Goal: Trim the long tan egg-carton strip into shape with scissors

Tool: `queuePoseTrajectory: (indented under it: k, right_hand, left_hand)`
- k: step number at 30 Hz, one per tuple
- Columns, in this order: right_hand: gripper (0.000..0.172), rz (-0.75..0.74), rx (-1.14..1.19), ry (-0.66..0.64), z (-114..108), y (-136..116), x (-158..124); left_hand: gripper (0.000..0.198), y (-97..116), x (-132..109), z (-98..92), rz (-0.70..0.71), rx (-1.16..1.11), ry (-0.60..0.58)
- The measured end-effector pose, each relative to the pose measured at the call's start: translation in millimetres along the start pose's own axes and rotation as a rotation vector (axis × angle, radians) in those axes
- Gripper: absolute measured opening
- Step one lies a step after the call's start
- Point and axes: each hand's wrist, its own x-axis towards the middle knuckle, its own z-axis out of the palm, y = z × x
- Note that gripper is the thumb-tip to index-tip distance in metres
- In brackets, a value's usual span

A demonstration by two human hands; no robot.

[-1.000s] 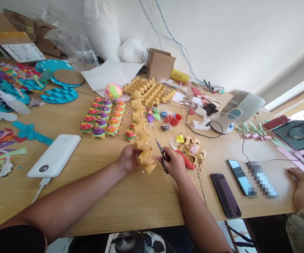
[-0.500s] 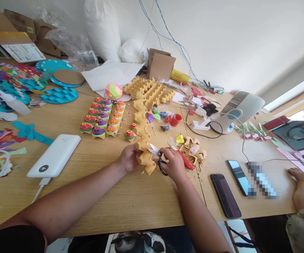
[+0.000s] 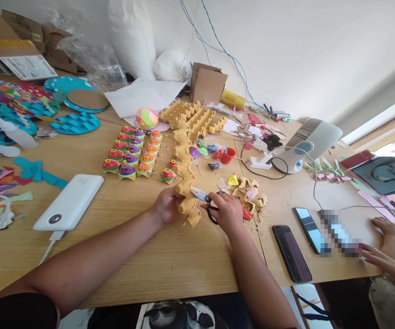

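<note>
My left hand [image 3: 166, 205] grips the near end of a long wavy strip of tan egg carton [image 3: 184, 176] that lies on the wooden table [image 3: 170, 256]. My right hand [image 3: 226, 213] holds small black-handled scissors [image 3: 204, 199], blades pointing left into the strip's edge beside my left hand. Cut carton scraps and a red piece [image 3: 250, 199] lie just right of my right hand.
Painted carton cups [image 3: 134, 153] stand in rows behind my left hand, with more egg trays [image 3: 192, 118] further back. A white power bank [image 3: 70, 202] lies at the left, two phones [image 3: 291, 253] at the right, a small fan [image 3: 303, 144] beyond. Another person's hands [image 3: 389, 242] rest at the right edge.
My right hand turned the scissors from upright to pointing left and brought the blades to the carton strip. The other person's hands shifted at the right edge.
</note>
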Motion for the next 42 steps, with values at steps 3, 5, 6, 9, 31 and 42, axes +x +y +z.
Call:
queuePoseTrajectory:
  k: [3, 5, 6, 9, 31, 42]
  right_hand:
    - [0.034, 0.005, -0.016, 0.007, -1.1, -1.4, 0.0]
    - [0.035, 0.011, -0.012, 0.009, -1.2, -2.5, 0.1]
    - [0.035, 0.015, -0.007, 0.010, -1.0, -3.1, 0.2]
    - [0.034, 0.022, 0.008, 0.006, -0.7, -4.3, 0.3]
    - [0.034, 0.112, 0.185, -0.067, -5.4, -9.7, 2.0]
    - [0.030, 0.035, 0.038, -0.013, -0.7, -2.4, 1.4]
  left_hand:
    - [0.018, -0.4, 0.3, -1.0, -0.015, -0.023, -0.019]
    - [0.018, -0.5, 0.4, -1.6, -0.039, -0.031, -0.016]
    - [0.019, -0.5, 0.4, -1.8, -0.050, -0.034, -0.014]
    - [0.020, -0.4, 0.3, -1.7, -0.059, -0.040, -0.016]
    - [0.016, -0.4, -0.1, -0.2, -0.027, 0.013, -0.024]
    - [0.019, -1.8, 0.9, -2.4, -0.007, 0.017, 0.022]
